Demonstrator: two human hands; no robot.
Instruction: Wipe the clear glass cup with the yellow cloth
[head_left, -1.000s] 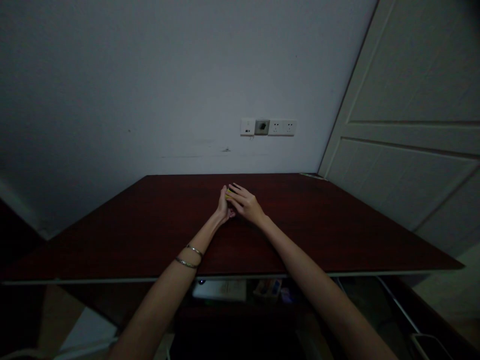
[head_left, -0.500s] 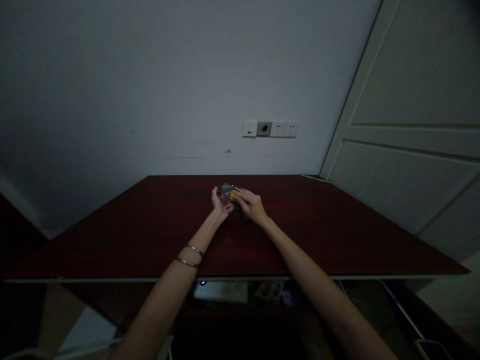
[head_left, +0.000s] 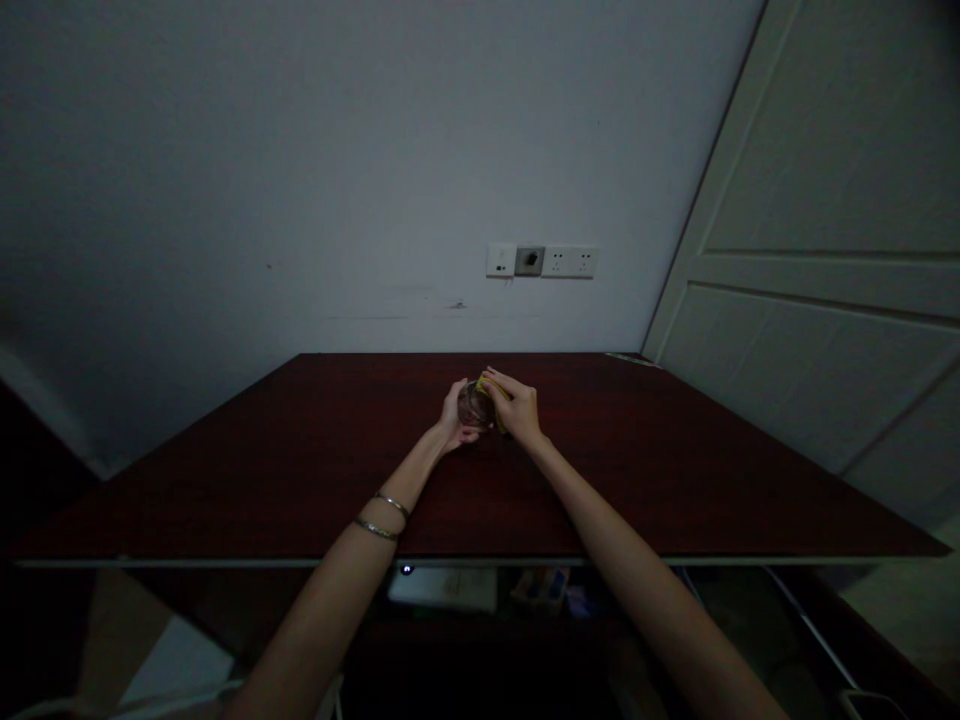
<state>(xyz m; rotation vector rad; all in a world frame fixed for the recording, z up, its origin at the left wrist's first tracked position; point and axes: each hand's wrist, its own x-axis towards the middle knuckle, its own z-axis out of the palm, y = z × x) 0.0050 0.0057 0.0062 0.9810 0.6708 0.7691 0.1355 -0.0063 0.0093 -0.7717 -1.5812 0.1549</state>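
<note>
Near the middle of the frame, a person's left hand [head_left: 452, 418] cups a clear, glass-like vessel [head_left: 472, 406] over the dark red table [head_left: 337, 460]. The thumb lies up the vessel's left side, while the other fingers curl beneath it and show along its lower edge. These fingers are part-way bent, spread about as wide as the vessel, which sits in the hollow between thumb and fingers.

Just to its right, the right hand [head_left: 520, 406] has its fingers bent closely around a yellow cloth or sponge [head_left: 481, 384], pressed at the vessel's upper right rim and right side. The yellow piece lies between the right fingers and the vessel, partly covered by them; a bit shows below the hand. Whether the vessel touches the table cannot be told.

Two bracelets [head_left: 376, 529] circle the left forearm, left of the lower centre. A row of sockets [head_left: 541, 262] is on the wall [head_left: 375, 150], right of the upper centre.
</note>
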